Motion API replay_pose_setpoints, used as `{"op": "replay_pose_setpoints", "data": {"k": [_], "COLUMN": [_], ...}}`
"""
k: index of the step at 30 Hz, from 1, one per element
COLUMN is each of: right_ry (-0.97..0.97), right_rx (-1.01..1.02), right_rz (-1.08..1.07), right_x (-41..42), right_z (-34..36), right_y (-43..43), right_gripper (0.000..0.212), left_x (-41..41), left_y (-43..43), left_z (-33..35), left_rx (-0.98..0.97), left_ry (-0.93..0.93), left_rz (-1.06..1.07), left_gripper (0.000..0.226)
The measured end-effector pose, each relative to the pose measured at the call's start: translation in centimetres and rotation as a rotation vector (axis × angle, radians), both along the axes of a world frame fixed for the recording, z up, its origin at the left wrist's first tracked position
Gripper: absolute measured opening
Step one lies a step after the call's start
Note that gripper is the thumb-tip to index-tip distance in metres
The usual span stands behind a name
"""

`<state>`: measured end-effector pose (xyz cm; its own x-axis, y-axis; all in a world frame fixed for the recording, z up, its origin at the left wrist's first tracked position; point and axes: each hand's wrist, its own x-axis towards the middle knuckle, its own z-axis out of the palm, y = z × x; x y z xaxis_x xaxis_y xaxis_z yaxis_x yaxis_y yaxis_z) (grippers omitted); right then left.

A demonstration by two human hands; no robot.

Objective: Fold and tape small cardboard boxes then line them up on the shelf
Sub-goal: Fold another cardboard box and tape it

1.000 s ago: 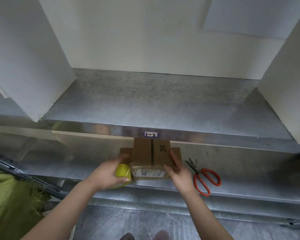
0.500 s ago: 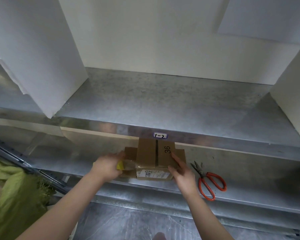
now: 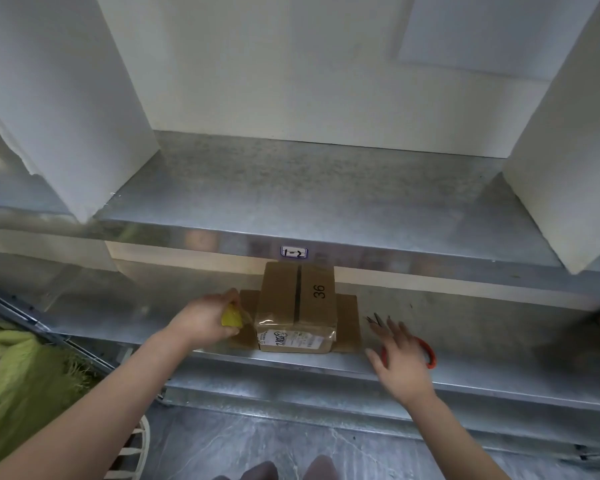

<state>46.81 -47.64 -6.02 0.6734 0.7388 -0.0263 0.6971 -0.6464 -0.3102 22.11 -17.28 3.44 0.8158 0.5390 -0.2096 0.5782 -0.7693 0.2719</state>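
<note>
A small brown cardboard box (image 3: 297,299) marked "36" sits on the lower metal shelf (image 3: 482,327), on top of flat cardboard (image 3: 349,320). Clear tape wraps over its front edge, above a white label. My left hand (image 3: 205,320) grips a yellow tape roll (image 3: 231,318) just left of the box, with tape stretched to the box's corner. My right hand (image 3: 400,355) hovers with fingers spread over the red-handled scissors (image 3: 426,351) to the right of the box, partly hiding them.
An upper metal shelf (image 3: 309,202) is bounded by white panels (image 3: 59,98) left and right. A small label (image 3: 293,252) marks its front lip. Green fabric (image 3: 21,368) lies at lower left. A white stool edge (image 3: 132,452) and my feet show below.
My right hand has left the box's right side and moved right, over the scissors. My left hand stays beside the box with the tape roll.
</note>
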Motion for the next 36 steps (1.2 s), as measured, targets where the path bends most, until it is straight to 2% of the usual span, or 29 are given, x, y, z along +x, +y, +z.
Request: {"op": "replay_pose_setpoints", "data": {"k": [6,11,14,18,20,26,30,36], "right_ry": [-0.010,0.028,0.025,-0.018,-0.087,-0.120,-0.147,0.084], "right_rx": [-0.195,-0.182,-0.334,-0.415,-0.458,-0.180,0.148,0.300], "right_rz": [-0.066,-0.254,-0.311,-0.287,-0.299,-0.322,-0.352,-0.328], "right_x": [2.2,1.5,1.8,2.0,1.5,-2.0,-7.0,-16.3], "right_z": [-2.4,-2.3,-1.8,-1.3,-1.1,0.8,2.8,5.5], "right_y": [-2.9,-3.0,-2.9,-2.8,-2.9,-4.1,-3.6,-0.4], "right_gripper": [0.053,0.057,0.050,0.031,0.029,0.035,0.029,0.030], "left_x": [0.5,0.4,0.0,-0.5,-0.6,-0.6,-0.4,-0.5], "left_y": [-1.0,-1.4,-1.3,-1.4,-1.4,-0.9,-0.2,0.9], "left_z": [-0.1,-0.3,-0.4,-0.7,-0.8,-0.6,-0.5,-0.8], "left_rx": [0.013,-0.007,-0.040,-0.046,-0.041,-0.072,-0.105,-0.148], "left_ry": [0.036,0.023,0.038,0.049,0.034,0.056,0.041,0.039], "left_rz": [0.020,0.072,0.118,0.107,0.092,0.024,0.005,-0.080], "left_gripper": [0.047,0.045,0.046,0.048,0.048,0.050,0.054,0.062]}}
